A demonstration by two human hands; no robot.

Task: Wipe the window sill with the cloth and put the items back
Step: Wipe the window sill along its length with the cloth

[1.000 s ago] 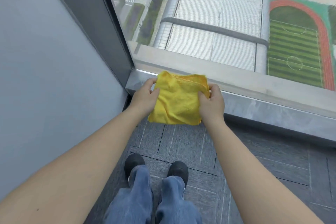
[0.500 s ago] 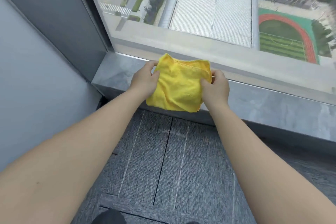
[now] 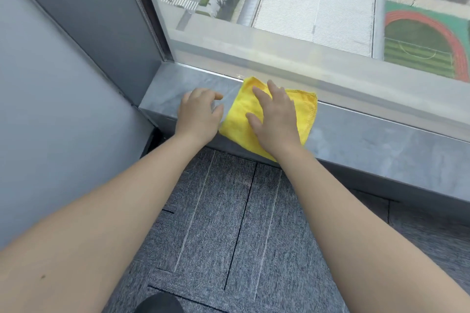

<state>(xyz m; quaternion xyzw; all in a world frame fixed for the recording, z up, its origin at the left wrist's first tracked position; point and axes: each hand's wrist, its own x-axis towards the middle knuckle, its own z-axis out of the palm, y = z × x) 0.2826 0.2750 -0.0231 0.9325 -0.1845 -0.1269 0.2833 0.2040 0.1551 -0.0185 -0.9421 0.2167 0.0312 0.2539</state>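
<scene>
A folded yellow cloth [image 3: 302, 114] lies flat on the grey stone window sill [image 3: 381, 145], near its left end, with one corner hanging over the front edge. My right hand [image 3: 273, 117] presses down on the cloth with spread fingers. My left hand [image 3: 199, 113] rests on the bare sill just left of the cloth, fingers loosely bent and holding nothing. No other items stand on the visible stretch of sill.
The window glass [image 3: 292, 7] rises directly behind the sill. A dark frame and grey wall [image 3: 63, 84] close off the left end. Grey carpet tiles [image 3: 229, 223] cover the floor below, and my shoe tip [image 3: 159, 303] shows at the bottom.
Both hands held the cloth up by its sides before. Now it lies on the sill, my right hand flat on top and my left hand off it.
</scene>
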